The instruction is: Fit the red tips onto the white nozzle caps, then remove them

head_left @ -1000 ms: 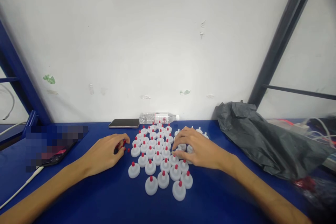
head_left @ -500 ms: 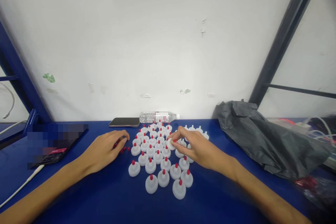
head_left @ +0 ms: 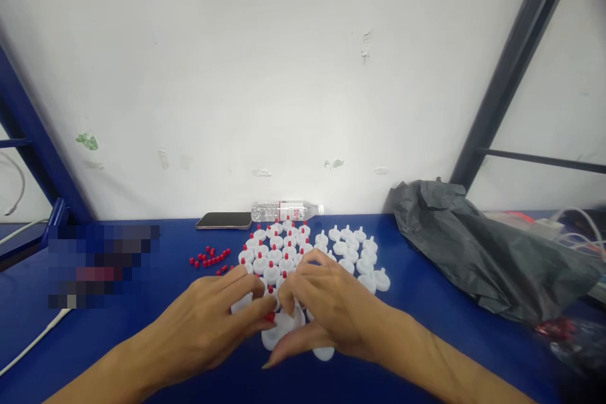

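Observation:
My left hand [head_left: 203, 322] is closed in a pinch on a small red tip cap [head_left: 269, 316]. Facing it, my right hand [head_left: 336, 312] curls its fingers round a white nozzle lid [head_left: 290, 323], which is tilted and partly hidden by the fingers. The two hands almost meet over the near part of a cluster of white lids with red tips [head_left: 274, 255]. Several plain white nozzle lids [head_left: 351, 242] stand right of that cluster. Loose red tip caps [head_left: 211, 258] lie scattered on the blue table [head_left: 175, 347], beyond my left hand.
Against the wall, a phone [head_left: 224, 221] lies beside a clear water bottle [head_left: 286, 211] on its side. A grey plastic bag [head_left: 483, 252] covers the right side, with cables [head_left: 575, 237] behind it. At left, a white cable [head_left: 35, 342] runs to a blurred-out device [head_left: 104, 265].
My left hand has come right from the loose red caps, bringing one along. My right hand has drawn nearer and lower, with a white lid. The plain lids at right are now uncovered.

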Motion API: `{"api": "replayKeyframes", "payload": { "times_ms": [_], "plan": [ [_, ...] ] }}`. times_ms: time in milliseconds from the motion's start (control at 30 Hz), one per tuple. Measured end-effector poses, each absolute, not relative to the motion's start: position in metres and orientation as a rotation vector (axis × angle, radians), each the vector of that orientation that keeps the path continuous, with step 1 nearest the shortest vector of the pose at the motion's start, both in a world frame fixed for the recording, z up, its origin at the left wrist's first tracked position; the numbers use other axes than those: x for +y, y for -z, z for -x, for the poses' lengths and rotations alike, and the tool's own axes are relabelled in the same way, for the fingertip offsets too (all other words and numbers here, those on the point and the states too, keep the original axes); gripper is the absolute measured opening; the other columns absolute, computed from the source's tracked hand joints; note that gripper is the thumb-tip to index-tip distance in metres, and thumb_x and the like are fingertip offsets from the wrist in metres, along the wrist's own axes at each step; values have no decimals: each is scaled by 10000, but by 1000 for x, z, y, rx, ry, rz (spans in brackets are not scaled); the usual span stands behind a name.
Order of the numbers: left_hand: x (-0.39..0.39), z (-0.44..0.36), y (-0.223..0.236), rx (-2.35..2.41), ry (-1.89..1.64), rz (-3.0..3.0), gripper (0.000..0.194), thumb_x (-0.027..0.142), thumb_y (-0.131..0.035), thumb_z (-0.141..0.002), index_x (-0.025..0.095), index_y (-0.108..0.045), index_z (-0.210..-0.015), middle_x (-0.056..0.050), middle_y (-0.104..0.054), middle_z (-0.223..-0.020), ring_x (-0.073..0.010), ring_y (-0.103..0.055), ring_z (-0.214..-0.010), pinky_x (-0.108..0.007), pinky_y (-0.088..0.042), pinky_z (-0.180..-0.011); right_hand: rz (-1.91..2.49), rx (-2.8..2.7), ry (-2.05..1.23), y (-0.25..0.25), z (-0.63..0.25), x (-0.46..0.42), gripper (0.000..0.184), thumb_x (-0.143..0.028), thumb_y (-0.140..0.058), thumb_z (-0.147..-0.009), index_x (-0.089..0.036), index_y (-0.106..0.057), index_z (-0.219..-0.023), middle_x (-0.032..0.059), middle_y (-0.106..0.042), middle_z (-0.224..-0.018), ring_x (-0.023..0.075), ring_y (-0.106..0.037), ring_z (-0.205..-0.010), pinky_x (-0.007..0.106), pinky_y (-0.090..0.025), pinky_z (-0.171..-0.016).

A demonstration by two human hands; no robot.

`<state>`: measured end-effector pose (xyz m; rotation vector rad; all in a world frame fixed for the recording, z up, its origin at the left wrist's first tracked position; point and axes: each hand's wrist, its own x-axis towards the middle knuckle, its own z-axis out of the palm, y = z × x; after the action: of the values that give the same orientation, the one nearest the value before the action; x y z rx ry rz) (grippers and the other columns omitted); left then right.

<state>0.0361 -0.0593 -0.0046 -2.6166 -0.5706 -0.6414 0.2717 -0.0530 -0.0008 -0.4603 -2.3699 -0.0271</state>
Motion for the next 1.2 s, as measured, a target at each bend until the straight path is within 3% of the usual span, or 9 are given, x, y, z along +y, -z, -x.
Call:
{"api": "replayKeyframes", "payload": {
  "times_ms": [200, 333, 467, 600, 700, 733, 833, 1000, 1200],
  "plan": [
    [-66, -42, 4, -450, 552, 2570, 172, 205, -473, -910, 235, -589, -1033, -41, -621, -752, -192, -545, -583, -340, -444, -401, 446, -2400, 110, 0, -271, -55, 418, -576, -691, -816, -218, -476, -793, -88, -593, -655, 88, -529, -567, 295, -404, -782],
    [-67, -46, 5, -456, 615, 2643, 93, 170, -464, -863, 241, -516, -830, -18, -534, -650, -195, -476, -546, -365, -375, -402, 423, -2472, 378, -10, -272, -59, 395, -486, -666, -873, -219, -474, -654, -84, -591, -613, 98, -505, -580, 333, -407, -814],
    [-67, -49, 8, -667, 844, 2767, 189, 117, -404, -896, 253, -421, -764, 0, -523, -653, -189, -470, -576, -363, -346, -471, 382, -2310, 615, -15, -270, -59, 339, -362, -553, -964, -212, -530, -661, -67, -711, -785, 97, -524, -607, 381, -383, -895],
    [-59, -33, 0, -1029, 1145, 2773, 298, 181, -303, -978, 243, -360, -692, 32, -447, -615, -159, -426, -548, -323, -354, -524, 487, -2261, 804, -14, -291, -42, 211, -85, -512, -925, -188, -580, -755, -12, -740, -989, 98, -565, -642, 374, -378, -916],
    [-40, -7, -11, -1444, 1253, 2529, 365, 317, -314, -997, 236, -295, -642, 41, -354, -603, -153, -383, -543, -311, -326, -535, 874, -2204, 511, -16, -323, -20, 60, -207, -593, -928, -206, -611, -984, -27, -715, -805, 107, -586, -629, 364, -385, -920],
    [-33, 1, -13, -1478, 1198, 2470, 373, 349, -315, -991, 236, -305, -636, 40, -359, -603, -156, -385, -552, -315, -322, -556, 1030, -2165, 409, -17, -332, -13, 155, -244, -605, -928, -220, -602, -1081, -34, -695, -754, 123, -598, -645, 360, -396, -910],
    [-12, 17, -13, -1566, 917, 2381, 358, 389, -343, -962, 231, -385, -643, 37, -412, -602, -168, -432, -586, -322, -331, -616, 1226, -2136, 232, -18, -353, 3, 138, -338, -609, -930, -244, -631, -1029, -36, -656, -707, 149, -618, -689, 354, -419, -891],
    [0, 19, 0, -1765, 582, 2452, 259, 364, -362, -936, 234, -531, -788, 16, -571, -769, -178, -538, -687, -313, -373, -669, 1234, -2193, 177, -8, -355, 9, 221, -432, -578, -936, -239, -686, -943, 44, -654, -1024, 176, -627, -821, 331, -460, -802],
    [3, 19, 7, -1800, 484, 2505, 257, 356, -382, -916, 239, -604, -863, -14, -661, -863, -206, -588, -799, -329, -416, -746, 1259, -2231, 111, -4, -345, 7, 228, -375, -522, -978, -227, -695, -970, 25, -693, -866, 171, -636, -790, 317, -449, -786]
  ]
}}
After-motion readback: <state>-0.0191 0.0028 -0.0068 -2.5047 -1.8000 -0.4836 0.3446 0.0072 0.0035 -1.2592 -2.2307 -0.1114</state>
